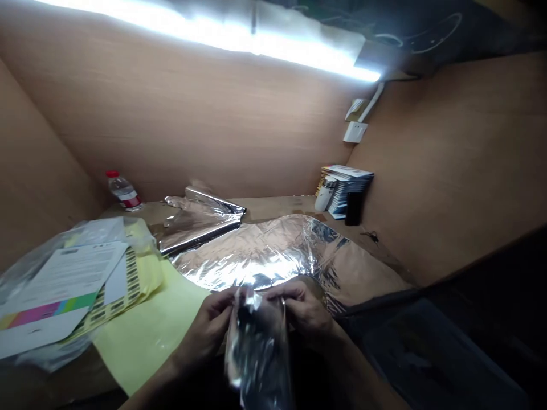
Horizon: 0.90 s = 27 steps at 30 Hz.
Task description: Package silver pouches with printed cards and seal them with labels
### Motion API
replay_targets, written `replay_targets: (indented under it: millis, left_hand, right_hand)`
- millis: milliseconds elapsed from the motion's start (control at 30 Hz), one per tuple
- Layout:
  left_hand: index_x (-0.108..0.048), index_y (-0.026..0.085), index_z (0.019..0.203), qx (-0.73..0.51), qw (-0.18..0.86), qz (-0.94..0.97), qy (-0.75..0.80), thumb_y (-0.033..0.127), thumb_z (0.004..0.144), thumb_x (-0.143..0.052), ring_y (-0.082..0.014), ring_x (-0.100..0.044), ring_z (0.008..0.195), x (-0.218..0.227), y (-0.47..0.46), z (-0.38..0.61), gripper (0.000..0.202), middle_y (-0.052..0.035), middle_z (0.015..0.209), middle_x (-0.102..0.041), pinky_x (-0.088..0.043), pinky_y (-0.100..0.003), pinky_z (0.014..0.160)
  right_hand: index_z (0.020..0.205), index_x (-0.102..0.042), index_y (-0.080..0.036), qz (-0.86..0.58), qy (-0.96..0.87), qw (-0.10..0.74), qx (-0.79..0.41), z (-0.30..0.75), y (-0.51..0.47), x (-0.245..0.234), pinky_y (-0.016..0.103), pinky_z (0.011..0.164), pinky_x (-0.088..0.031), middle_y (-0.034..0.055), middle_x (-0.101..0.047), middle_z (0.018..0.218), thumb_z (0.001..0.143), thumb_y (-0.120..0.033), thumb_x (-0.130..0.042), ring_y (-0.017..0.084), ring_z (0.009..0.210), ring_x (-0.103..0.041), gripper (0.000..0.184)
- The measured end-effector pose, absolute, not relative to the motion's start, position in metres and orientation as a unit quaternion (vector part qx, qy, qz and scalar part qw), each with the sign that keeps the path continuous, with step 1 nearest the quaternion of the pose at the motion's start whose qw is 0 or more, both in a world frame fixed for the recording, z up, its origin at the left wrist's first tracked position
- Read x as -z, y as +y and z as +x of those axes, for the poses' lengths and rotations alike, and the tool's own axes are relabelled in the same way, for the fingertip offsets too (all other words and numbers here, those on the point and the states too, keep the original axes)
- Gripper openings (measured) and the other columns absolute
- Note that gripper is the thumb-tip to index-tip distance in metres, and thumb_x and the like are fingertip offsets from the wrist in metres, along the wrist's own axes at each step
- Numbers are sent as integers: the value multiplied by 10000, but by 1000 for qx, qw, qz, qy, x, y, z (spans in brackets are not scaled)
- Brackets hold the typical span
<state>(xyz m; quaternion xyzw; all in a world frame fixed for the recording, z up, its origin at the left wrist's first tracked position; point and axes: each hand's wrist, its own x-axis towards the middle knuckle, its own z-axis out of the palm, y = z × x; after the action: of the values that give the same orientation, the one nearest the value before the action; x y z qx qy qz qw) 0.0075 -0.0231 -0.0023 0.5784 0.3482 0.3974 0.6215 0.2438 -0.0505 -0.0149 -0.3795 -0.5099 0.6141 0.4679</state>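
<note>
A shiny silver foil bag (258, 353) hangs between both hands near the desk's front edge. My left hand (209, 327) pinches its upper left edge with closed fingers. Its upper right edge is pinched by my right hand (305, 313). The bag is blurred and something dark shows at its top. Beyond the hands a larger silver foil sheet (260, 256) lies flat on the desk, with more folded foil bags (199, 219) behind it.
A yellow sheet (145, 330) lies left of the hands, with a plastic sleeve of printed papers (64, 285) beside it. A water bottle (123, 191) stands at the back left. Booklets (346, 188), a white container and a dark cylinder (354, 208) stand back right. Wooden walls enclose the desk.
</note>
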Motion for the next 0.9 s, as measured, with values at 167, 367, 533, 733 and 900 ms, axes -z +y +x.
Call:
replay_targets:
  millis: [167,367,533,733,900]
  left_hand:
    - [-772,188,847,-418,688,494,329,314,834,-686,-201,-658,770,11,-25,-20,153,-56,830,-715,-504,-282,701]
    - [-578,211,1339,-401,665,499,386,376,808,-828,-292,-713,1015,16,-42,-15,609,-97,1119,-742,-563,-386,882]
    - [-512,207,1322,-505,585,453,445,377,811,-828,-301,-711,1087,41,-55,-10,624,-111,1214,-720,-556,-427,974]
    - [-539,222,1226,-444,447,591,504,527,953,-613,-258,-709,942,19,-45,-60,416,-108,1131,-721,-551,-345,786]
    - [-582,201,827,-299,268,754,520,502,1056,-347,-173,-557,591,0,-59,-50,445,-34,669,-616,-397,-303,616]
  right_hand:
    - [774,-800,-200,-351,-585,466,-563,235,-33,21,290,706,-500,50,-750,778,817,-171,-583,181,718,-665,224]
    - [860,-735,-205,-388,-550,509,-536,201,-2,15,298,732,-496,18,-668,767,892,-321,-640,160,688,-586,153]
    - [887,-610,-191,-457,-539,481,-519,165,-9,35,263,627,-441,13,-593,793,1014,-595,-488,152,669,-537,441]
    - [917,-582,-200,-406,-769,364,-333,169,-29,32,264,601,-357,13,-600,760,1095,-448,-379,146,638,-506,366]
    - [876,-563,-200,-304,-854,266,-328,168,-39,32,277,561,-307,14,-617,716,1093,-439,-367,135,578,-512,378]
